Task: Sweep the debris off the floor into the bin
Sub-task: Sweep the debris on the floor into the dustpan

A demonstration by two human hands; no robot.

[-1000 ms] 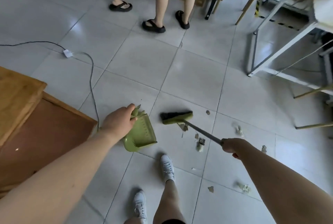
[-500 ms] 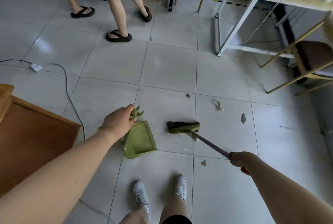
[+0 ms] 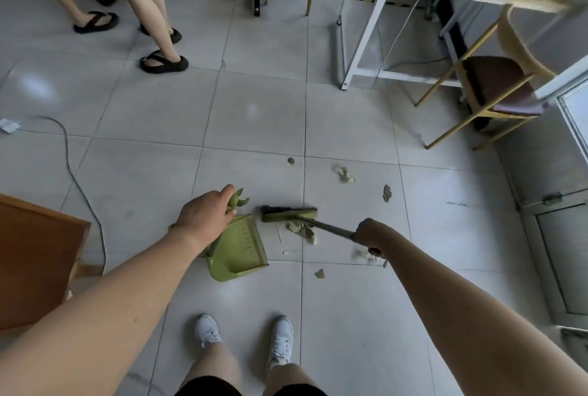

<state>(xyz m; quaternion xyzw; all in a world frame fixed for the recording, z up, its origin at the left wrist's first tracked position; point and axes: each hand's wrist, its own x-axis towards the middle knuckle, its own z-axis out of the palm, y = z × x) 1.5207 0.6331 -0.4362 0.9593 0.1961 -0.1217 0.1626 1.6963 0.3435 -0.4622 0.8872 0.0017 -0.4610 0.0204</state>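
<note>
My left hand (image 3: 203, 215) grips the top of the handle of a green dustpan (image 3: 237, 250), which rests on the tiled floor with its mouth facing right. My right hand (image 3: 370, 233) is closed on the grey handle of a green broom (image 3: 288, 214); its dark bristles touch the floor just right of the pan. Crumpled paper scraps (image 3: 302, 230) lie under the broom handle. More debris is scattered: a wad (image 3: 344, 173), a small lump (image 3: 290, 160), a flat piece (image 3: 387, 193), a scrap (image 3: 319, 273) and bits (image 3: 366, 255) under my right wrist. No bin is in view.
Two people in black sandals (image 3: 164, 61) stand at the far left. A white-framed table (image 3: 366, 26) and a wooden chair (image 3: 496, 93) stand at the right. A wooden cabinet (image 3: 35, 265) is at the left, with a cable (image 3: 79, 185) running past it. My white shoes (image 3: 281, 338) are below.
My view has swung right and the table and chair have come into sight. The broom head has moved closer to the dustpan, dragging paper scraps with it. Both hands keep their grips.
</note>
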